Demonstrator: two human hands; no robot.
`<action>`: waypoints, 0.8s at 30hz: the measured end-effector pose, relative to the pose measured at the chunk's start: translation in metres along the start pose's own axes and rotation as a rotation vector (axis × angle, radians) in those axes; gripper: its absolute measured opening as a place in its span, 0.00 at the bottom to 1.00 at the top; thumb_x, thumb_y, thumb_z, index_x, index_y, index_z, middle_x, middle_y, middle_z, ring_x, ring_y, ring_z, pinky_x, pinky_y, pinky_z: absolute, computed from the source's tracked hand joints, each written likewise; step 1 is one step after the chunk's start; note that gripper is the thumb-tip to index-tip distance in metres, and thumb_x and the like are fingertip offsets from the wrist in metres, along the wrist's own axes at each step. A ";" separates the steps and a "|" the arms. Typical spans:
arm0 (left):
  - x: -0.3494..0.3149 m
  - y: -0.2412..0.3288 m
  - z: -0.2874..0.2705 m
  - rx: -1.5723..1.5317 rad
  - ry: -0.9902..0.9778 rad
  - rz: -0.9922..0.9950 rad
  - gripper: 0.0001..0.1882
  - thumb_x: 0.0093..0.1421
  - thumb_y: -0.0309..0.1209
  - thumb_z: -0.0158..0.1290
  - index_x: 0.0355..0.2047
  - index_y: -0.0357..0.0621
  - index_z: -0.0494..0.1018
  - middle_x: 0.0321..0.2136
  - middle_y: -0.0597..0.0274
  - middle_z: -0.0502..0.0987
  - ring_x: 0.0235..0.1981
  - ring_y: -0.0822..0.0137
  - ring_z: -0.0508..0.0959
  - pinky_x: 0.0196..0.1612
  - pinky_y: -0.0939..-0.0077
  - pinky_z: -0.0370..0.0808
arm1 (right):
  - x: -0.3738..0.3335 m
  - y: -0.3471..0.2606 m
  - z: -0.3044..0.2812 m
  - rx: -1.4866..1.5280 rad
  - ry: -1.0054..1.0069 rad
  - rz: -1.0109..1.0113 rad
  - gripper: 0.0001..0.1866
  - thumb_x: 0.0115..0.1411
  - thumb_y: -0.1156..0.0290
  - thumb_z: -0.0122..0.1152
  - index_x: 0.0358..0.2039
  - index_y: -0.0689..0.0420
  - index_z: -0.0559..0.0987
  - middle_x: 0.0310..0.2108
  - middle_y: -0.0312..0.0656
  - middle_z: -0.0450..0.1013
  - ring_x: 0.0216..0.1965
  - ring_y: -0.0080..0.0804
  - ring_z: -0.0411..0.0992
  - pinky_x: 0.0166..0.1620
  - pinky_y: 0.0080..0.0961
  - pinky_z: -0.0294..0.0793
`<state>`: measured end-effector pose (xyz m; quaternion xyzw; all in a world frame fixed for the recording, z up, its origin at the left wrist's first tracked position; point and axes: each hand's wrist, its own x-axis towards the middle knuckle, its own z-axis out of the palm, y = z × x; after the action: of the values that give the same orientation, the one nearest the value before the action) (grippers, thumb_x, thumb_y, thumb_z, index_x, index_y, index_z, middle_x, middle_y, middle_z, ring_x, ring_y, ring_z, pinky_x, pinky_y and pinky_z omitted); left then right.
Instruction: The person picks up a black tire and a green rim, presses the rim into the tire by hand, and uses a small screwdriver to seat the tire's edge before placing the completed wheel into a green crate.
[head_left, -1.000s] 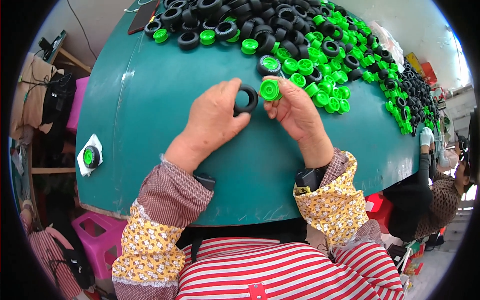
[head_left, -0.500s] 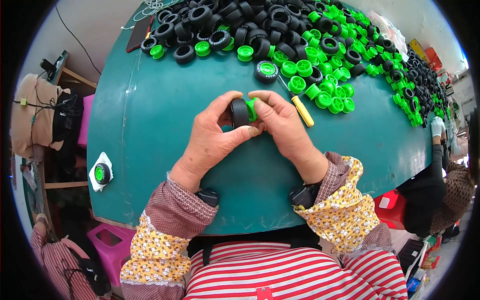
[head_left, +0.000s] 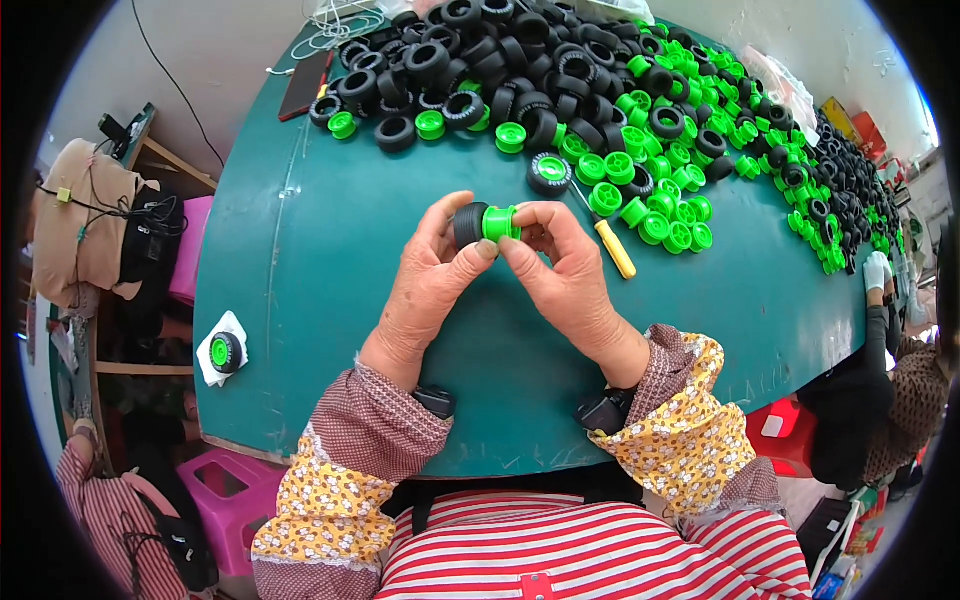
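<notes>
Between my hands, above the middle of the green table, a black rubber tire (head_left: 468, 226) and a green wheel rim (head_left: 499, 224) are held end to end. My left hand (head_left: 430, 270) is closed around the tire, its thumb reaching the edge of the rim. Fingers and thumb of my right hand (head_left: 565, 275) pinch the rim from the right. The rim's left end meets the tire's side; most of the rim sticks out. Beyond my right hand lies a screwdriver (head_left: 616, 250) with a yellow handle, and near its tip a tire fitted with a green rim (head_left: 549, 174).
A large heap of black tires (head_left: 480, 70) and loose green rims (head_left: 655, 210) covers the far side and far right. At the left edge another fitted wheel (head_left: 226, 352) rests on white paper. A co-worker's gloved hand (head_left: 877, 270) is at the far right.
The green rim now shows more plainly to the right of the tire, and my right hand's grip on it has shifted. The whole view has moved slightly.
</notes>
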<state>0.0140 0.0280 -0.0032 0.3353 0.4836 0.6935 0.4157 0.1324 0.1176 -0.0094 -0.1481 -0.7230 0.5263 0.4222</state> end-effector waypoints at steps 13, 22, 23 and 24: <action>0.002 0.003 -0.019 -0.245 -0.014 -0.054 0.21 0.63 0.36 0.40 0.52 0.36 0.59 0.42 0.57 0.69 0.44 0.66 0.72 0.46 0.73 0.70 | 0.026 -0.017 0.011 -0.383 -0.250 -0.245 0.13 0.46 0.76 0.62 0.32 0.58 0.69 0.27 0.41 0.67 0.30 0.38 0.69 0.30 0.28 0.69; 0.001 0.005 -0.016 -0.133 0.027 -0.062 0.20 0.64 0.38 0.37 0.51 0.37 0.60 0.40 0.57 0.71 0.40 0.69 0.74 0.39 0.77 0.75 | 0.024 -0.005 0.006 -0.282 -0.095 -0.104 0.20 0.49 0.64 0.62 0.39 0.62 0.70 0.34 0.42 0.68 0.34 0.33 0.69 0.37 0.26 0.69; 0.001 0.005 -0.016 -0.116 0.029 -0.059 0.20 0.64 0.38 0.37 0.50 0.37 0.60 0.40 0.58 0.71 0.39 0.70 0.74 0.39 0.78 0.75 | 0.024 -0.005 0.005 -0.150 -0.172 0.077 0.21 0.51 0.62 0.60 0.41 0.62 0.69 0.35 0.42 0.69 0.36 0.32 0.69 0.39 0.26 0.69; 0.001 0.006 -0.016 -0.097 0.028 -0.054 0.20 0.64 0.39 0.37 0.50 0.38 0.61 0.39 0.59 0.71 0.39 0.70 0.74 0.39 0.79 0.75 | 0.025 -0.006 0.003 -0.016 -0.247 0.255 0.23 0.53 0.60 0.59 0.44 0.63 0.69 0.36 0.42 0.69 0.37 0.31 0.69 0.41 0.26 0.68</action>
<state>-0.0014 0.0216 -0.0022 0.2916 0.4641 0.7092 0.4433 0.1166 0.1300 0.0066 -0.1763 -0.7487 0.5842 0.2590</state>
